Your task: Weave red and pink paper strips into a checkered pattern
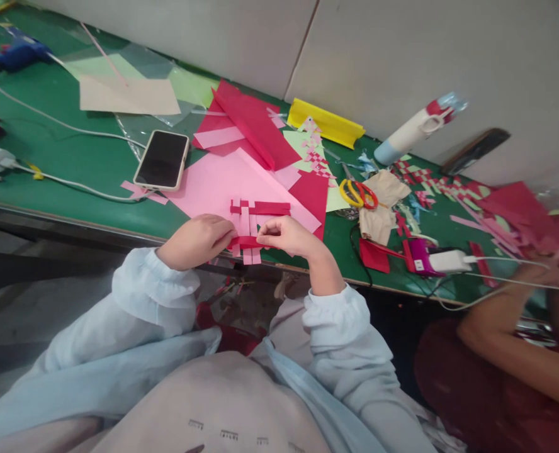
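Note:
My left hand (201, 240) and my right hand (286, 236) both pinch a red paper strip (246, 241) near the table's front edge. It lies across upright pink paper strips (245, 221). Slightly farther back, another red strip (272, 208) crosses the same pink strips, so they form a small woven piece. Beneath and behind it lies a large pink paper sheet (208, 182). My fingertips hide the ends of the strip they grip.
A phone (163, 159) lies left of the pink sheet. To the right are scissors (357, 193), a white bottle (409, 135) and a white charger (449, 260) with cables. Red sheets (242, 119) and a yellow folded piece (327, 123) lie behind. A co-worker's arm (510, 321) is at far right.

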{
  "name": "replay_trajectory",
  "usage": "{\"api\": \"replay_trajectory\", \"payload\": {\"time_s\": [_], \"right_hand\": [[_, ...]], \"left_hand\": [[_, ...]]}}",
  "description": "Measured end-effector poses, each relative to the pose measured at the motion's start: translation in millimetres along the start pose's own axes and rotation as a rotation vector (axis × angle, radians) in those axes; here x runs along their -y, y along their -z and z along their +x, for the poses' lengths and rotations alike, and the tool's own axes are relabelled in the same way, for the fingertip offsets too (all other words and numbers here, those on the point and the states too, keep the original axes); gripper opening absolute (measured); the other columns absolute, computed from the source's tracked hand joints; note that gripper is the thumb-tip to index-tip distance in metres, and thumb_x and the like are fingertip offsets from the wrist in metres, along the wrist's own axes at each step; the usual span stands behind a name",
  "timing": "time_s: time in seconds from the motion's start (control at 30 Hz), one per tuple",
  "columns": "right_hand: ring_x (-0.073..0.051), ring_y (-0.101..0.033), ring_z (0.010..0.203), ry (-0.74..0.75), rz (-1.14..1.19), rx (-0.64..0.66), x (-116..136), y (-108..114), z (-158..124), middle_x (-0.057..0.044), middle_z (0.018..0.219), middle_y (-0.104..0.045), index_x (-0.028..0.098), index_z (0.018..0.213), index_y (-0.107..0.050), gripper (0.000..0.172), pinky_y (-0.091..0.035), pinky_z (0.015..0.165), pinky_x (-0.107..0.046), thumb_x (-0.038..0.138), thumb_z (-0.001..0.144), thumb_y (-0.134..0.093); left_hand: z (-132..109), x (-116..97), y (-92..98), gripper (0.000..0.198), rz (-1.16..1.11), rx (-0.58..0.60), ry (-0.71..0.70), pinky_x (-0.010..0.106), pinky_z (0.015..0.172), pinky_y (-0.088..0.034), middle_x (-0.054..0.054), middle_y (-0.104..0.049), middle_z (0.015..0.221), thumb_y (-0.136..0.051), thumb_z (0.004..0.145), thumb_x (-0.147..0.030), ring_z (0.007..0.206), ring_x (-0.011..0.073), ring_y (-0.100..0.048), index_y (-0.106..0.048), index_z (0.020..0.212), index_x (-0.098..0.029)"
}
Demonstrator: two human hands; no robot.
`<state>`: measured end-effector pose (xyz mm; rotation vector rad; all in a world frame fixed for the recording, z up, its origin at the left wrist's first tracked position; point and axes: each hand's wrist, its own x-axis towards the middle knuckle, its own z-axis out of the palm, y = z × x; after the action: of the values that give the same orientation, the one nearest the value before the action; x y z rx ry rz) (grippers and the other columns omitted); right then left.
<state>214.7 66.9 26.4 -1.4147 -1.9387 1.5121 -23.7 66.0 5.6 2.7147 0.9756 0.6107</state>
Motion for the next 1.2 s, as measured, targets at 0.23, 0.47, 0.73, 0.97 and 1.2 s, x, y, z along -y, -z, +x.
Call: {"api": "replay_trajectory", "payload": {"time_s": [0.23, 0.47, 0.73, 0.97, 1.2], "right_hand": [[-0.013, -0.058, 0.060, 0.020, -0.117, -0.068, -13, 2, 9, -0.002, 0.068, -0.068, 0.016, 0.072, -0.068, 0.019, -0.042, 0.056, -0.024, 0.034, 0.078, -0.066], [-0.013, -0.057, 0.061, 0.025, -0.209, -0.052, -3, 9, 17, -0.003, 0.066, -0.067, 0.016, 0.066, -0.064, 0.023, -0.041, 0.058, -0.026, 0.034, 0.080, -0.064], [-0.011, -0.053, 0.055, -0.024, -0.259, -0.015, 7, 11, 14, 0.001, 0.054, -0.058, 0.017, 0.055, -0.056, 0.031, -0.039, 0.059, -0.025, 0.031, 0.083, -0.062], [-0.013, -0.064, 0.062, -0.022, -0.143, -0.007, -7, 7, 16, -0.003, 0.071, -0.070, 0.017, 0.077, -0.064, 0.015, -0.046, 0.061, -0.026, 0.030, 0.083, -0.064], [-0.017, -0.068, 0.072, -0.057, -0.055, -0.062, -13, 5, 11, -0.003, 0.078, -0.071, 0.020, 0.094, -0.061, 0.023, -0.051, 0.064, -0.027, 0.029, 0.076, -0.073]], "left_hand": [[-6, -6, 1.2, 0.016, 0.077, -0.263, -0.087, 0.037, 0.084, -0.053, 0.010, -0.073, 0.097, -0.052, 0.092, -0.023, 0.094, 0.0230, -0.068, -0.066, 0.097, -0.016], [-13, -15, 3.0, 0.009, 0.145, -0.200, -0.183, 0.037, 0.084, -0.053, 0.006, -0.073, 0.098, -0.060, 0.088, -0.026, 0.094, 0.0219, -0.067, -0.064, 0.092, -0.019], [-18, -24, 0.4, 0.009, 0.116, -0.218, -0.213, 0.034, 0.082, -0.054, 0.004, -0.074, 0.095, -0.063, 0.086, -0.026, 0.090, 0.0197, -0.068, -0.065, 0.094, -0.021], [-12, -26, -1.3, 0.023, 0.102, -0.206, -0.090, 0.041, 0.088, -0.053, 0.012, -0.071, 0.111, -0.056, 0.090, -0.026, 0.105, 0.0257, -0.066, -0.063, 0.110, -0.017], [-13, -23, -7.4, 0.020, 0.140, -0.142, -0.125, 0.041, 0.086, -0.055, 0.010, -0.073, 0.105, -0.052, 0.092, -0.024, 0.100, 0.0247, -0.068, -0.068, 0.100, -0.016]]}}
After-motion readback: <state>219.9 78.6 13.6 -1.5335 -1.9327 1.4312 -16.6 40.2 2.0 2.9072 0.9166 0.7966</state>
